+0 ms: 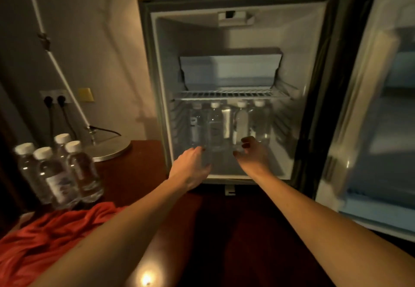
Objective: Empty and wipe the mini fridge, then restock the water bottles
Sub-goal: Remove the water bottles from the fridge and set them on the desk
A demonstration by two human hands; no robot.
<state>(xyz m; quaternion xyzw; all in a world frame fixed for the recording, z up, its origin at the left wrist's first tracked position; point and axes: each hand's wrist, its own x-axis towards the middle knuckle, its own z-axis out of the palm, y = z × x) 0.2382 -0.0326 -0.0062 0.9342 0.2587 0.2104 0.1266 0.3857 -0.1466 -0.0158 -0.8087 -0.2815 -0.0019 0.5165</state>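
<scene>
Looks like emptying or restocking, can't be told which. Both grips, left hand (pixel 190 167) and right hand (pixel 251 154), are held wide, nothing grasped; fridge bottles (pixel 215 125) just ahead need grasping next.

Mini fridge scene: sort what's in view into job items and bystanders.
Job:
mini fridge, door open
bottles inside, under the wire shelf
four bottles on the table
red cloth
left hand, right hand, both reaching in

Bystanders:
lamp base
wall sockets
</scene>
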